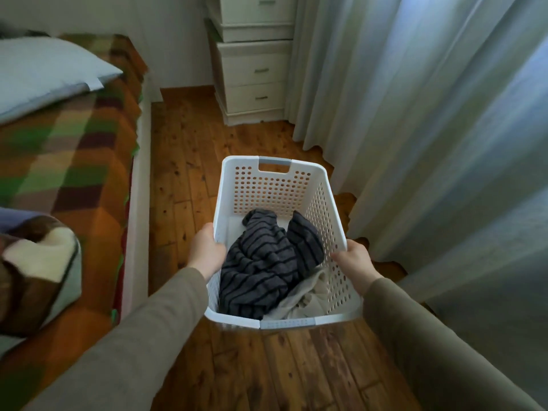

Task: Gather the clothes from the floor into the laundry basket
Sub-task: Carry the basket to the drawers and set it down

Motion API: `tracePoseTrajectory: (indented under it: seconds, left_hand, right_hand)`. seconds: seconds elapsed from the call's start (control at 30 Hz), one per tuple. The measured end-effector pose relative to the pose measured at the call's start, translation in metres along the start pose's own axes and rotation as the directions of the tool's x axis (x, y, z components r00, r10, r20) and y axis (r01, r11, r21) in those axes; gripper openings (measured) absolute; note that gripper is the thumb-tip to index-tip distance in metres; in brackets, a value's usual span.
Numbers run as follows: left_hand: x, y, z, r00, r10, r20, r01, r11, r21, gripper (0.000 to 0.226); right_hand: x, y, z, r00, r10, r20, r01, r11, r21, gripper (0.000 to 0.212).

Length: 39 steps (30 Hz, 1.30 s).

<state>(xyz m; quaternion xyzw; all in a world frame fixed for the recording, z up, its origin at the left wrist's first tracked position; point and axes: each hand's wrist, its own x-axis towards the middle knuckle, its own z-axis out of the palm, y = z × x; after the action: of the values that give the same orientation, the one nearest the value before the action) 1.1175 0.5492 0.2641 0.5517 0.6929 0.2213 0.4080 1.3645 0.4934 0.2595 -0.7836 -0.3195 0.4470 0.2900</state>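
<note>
A white perforated laundry basket point(274, 185) hangs above the wooden floor in the middle of the view. My left hand point(206, 250) grips its left rim and my right hand point(354, 262) grips its right rim. Inside lies a dark grey garment with black stripes point(264, 265), bunched up. A pale cream cloth point(305, 295) sits under it at the near right corner. No clothes show on the visible floor.
A bed with a checked orange, green and brown blanket point(71, 161) and a grey pillow point(44, 69) runs along the left. A cream chest of drawers point(255, 72) stands ahead. Long pale curtains point(430, 129) hang on the right, pooling on the wooden floor point(184, 149).
</note>
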Motion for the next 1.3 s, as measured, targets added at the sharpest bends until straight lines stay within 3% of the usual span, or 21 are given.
tracePoseTrajectory:
  seconds: [0.43, 0.6, 0.8, 0.93, 1.3]
  left_hand:
    - [-0.088, 0.222, -0.178, 0.990, 0.106, -0.093, -0.123, 0.972, -0.199, 0.027]
    - [-0.117, 0.284, -0.229, 0.994, 0.054, -0.091, -0.082, 0.939, -0.333, 0.056]
    - [-0.148, 0.330, -0.264, 0.993, 0.068, -0.101, -0.107, 0.884, -0.454, 0.058]
    - [-0.156, 0.351, -0.286, 0.990, 0.093, -0.110, -0.134, 0.870, -0.475, 0.052]
    - [-0.084, 0.393, -0.344, 0.982, 0.159, -0.103, -0.189, 0.859, -0.476, 0.033]
  right_hand:
    - [-0.147, -0.235, -0.128, 0.981, -0.168, -0.097, 0.163, 0.985, -0.054, 0.021]
    - [-0.190, -0.299, -0.167, 0.957, -0.271, -0.099, 0.264, 0.961, -0.080, 0.017]
    - [-0.231, -0.347, -0.201, 0.927, -0.368, -0.075, 0.363, 0.929, -0.070, 0.021]
    - [-0.244, -0.373, -0.214, 0.909, -0.412, -0.066, 0.406, 0.909, -0.091, 0.012]
    - [-0.210, -0.462, -0.194, 0.888, -0.449, -0.100, 0.439, 0.892, -0.109, 0.014]
